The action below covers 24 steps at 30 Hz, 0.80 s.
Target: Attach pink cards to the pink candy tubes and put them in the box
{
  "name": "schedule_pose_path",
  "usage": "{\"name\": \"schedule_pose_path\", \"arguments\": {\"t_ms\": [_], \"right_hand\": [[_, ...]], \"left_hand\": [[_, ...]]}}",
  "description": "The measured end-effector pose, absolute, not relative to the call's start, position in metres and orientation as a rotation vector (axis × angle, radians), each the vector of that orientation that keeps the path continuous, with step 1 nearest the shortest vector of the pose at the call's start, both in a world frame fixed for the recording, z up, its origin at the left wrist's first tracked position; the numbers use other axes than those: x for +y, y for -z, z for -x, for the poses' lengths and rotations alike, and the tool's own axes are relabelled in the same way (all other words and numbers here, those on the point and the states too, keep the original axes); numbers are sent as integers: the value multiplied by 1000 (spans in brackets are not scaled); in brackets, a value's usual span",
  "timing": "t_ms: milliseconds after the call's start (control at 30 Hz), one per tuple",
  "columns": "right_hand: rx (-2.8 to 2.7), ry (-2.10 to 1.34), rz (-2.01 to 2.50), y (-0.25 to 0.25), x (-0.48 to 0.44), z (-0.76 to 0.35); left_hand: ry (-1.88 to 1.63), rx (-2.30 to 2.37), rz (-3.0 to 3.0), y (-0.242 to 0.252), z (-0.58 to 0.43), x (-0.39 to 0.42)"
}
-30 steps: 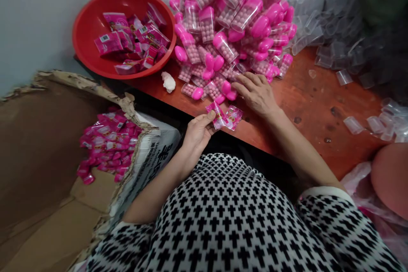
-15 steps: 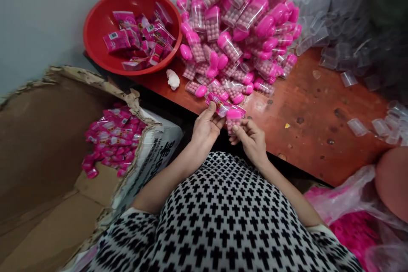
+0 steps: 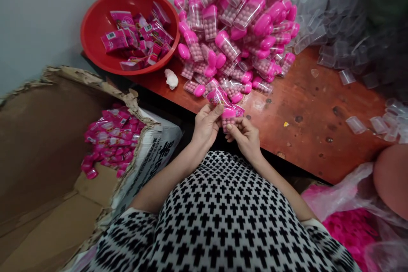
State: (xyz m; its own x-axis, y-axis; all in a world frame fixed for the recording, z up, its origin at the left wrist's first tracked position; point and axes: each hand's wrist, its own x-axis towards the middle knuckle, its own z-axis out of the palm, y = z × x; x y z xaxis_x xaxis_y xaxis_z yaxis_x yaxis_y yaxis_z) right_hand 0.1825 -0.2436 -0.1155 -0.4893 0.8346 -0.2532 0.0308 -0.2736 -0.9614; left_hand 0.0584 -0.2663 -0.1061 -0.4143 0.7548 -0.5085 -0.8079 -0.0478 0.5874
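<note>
My left hand [image 3: 206,124] pinches a small pink printed wrapper [image 3: 217,97] at the near edge of the wooden table [image 3: 306,102]. My right hand [image 3: 245,136] grips a clear candy tube with a pink cap [image 3: 228,117], held right against the wrapper. Both hands meet just in front of my chest. A big heap of the same pink-capped candy tubes [image 3: 236,25] lies on the table beyond them.
A red bowl [image 3: 95,21] with pink wrappers stands at the table's far left. A torn cardboard box [image 3: 63,144] holding wrapped pink packs sits low on the left. Empty clear tubes [image 3: 347,51] are piled at the right. A plastic bag with pink contents [image 3: 347,225] lies lower right.
My right hand left the heap with a candy tube and came back to my left hand. The tube now sits against the wrapper, slightly closer than half a second ago.
</note>
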Motion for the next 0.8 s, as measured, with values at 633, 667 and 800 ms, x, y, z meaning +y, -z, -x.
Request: {"name": "schedule_pose_path", "arguments": {"t_ms": [633, 667, 800], "right_hand": [[-1461, -1795, 1000, 130, -237, -186], [-1475, -1752, 1013, 130, -237, -186], [-1375, -1898, 971, 130, -237, -185]], "left_hand": [[-1458, 1242, -310, 111, -44, -265], [-1465, 1268, -320, 111, -45, -265], [-1512, 1279, -223, 110, -50, -265]]}}
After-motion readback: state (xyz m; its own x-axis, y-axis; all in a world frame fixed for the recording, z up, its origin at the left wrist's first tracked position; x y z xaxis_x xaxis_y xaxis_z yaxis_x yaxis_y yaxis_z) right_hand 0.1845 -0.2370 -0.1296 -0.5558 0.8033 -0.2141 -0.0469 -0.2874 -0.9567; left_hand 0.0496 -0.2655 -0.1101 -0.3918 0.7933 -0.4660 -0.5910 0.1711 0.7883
